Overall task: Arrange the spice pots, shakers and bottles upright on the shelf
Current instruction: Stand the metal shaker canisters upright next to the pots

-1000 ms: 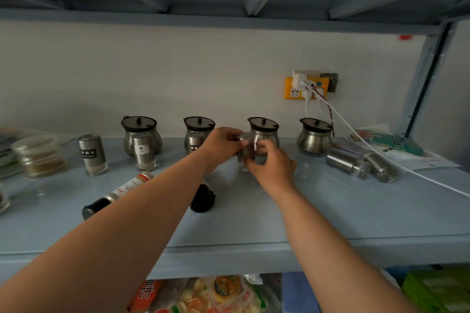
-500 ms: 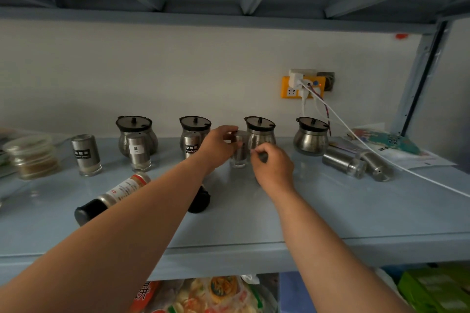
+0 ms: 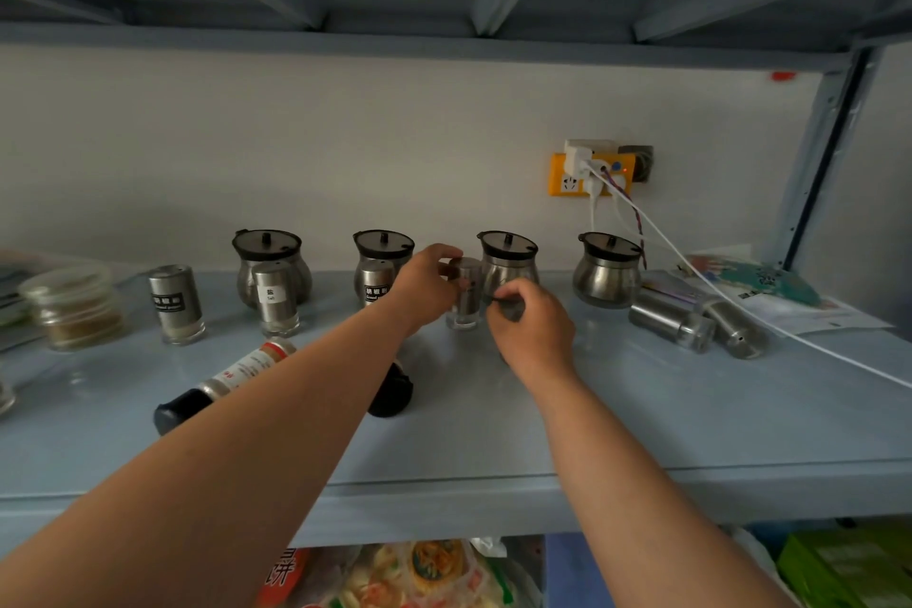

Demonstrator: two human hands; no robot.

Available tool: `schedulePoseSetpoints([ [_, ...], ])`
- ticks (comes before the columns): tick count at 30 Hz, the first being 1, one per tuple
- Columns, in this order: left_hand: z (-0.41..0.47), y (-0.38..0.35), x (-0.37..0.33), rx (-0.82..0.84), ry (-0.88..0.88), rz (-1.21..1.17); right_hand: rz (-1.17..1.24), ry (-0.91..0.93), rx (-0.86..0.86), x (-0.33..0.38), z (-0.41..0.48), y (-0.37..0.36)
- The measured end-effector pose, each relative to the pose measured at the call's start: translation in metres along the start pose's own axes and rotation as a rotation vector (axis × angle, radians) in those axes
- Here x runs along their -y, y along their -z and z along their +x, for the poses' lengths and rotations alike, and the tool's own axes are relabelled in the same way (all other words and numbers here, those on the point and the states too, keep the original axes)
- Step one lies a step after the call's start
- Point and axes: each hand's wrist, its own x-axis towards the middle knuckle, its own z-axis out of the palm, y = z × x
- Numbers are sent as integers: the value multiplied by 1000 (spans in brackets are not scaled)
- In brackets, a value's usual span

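Head view: both forearms reach fwd over a pale blue shelf [image 3: 691, 410]. The left hand [image 3: 427, 284] has its fingers curled round the top of a small steel shaker [image 3: 466, 306], which stands upright w/ its clear base on the shelf, just in front of the 3rd pot [image 3: 508, 262] from the left. The right hand [image 3: 533, 331] sits just beside the shaker's lower right side w/ fingers curled in. Can't tell if it touches the shaker or pinches anything.

Along the back wall are 4 round steel pots w/ dark lids, all upright: 1st pot [image 3: 269, 262], 2nd pot [image 3: 382, 257], the 3rd, & 4th pot [image 3: 609, 269]. Three more shakers stand upright: a black-label shaker [image 3: 175, 304] at far left, a white-label shaker [image 3: 276, 299] in front of the 1st pot, & one half-hidden shaker [image 3: 376, 284] in front of the 2nd pot, behind the left wrist.

Not upright: a long bottle [image 3: 232, 375] w/ a black cap lies on its side under the left forearm, a dark-capped bottle [image 3: 392, 390] lies partly hidden by that arm, & two steel shakers [image 3: 671, 326] lie side by side right of the 4th pot.

Also there: a squat clear jar [image 3: 74, 306] at left, a yellow socket block [image 3: 589, 173] on the wall, a white cable [image 3: 789, 336] running down across the shelf, & printed papers [image 3: 770, 291] at far right.
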Motion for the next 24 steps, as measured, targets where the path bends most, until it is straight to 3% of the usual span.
schedulePoseSetpoints([
  [6,-3,4,0,10,-37,78,-120,13,65,-3,-2,2],
  [11,-23,7,-11,-214,-366,261,-300,-188,146,-3,-9,11],
  [14,-35,4,-20,-217,-494,324,-343,-269,171,-4,-11,15],
  [17,-46,0,-30,-109,-507,487,-266,-270,138,-4,-10,19],
  [20,-52,-7,-35,-14,-484,624,-42,-246,10,-3,-14,27],
  [24,-52,-12,-32,44,-559,610,153,-173,-97,2,-19,45],
])
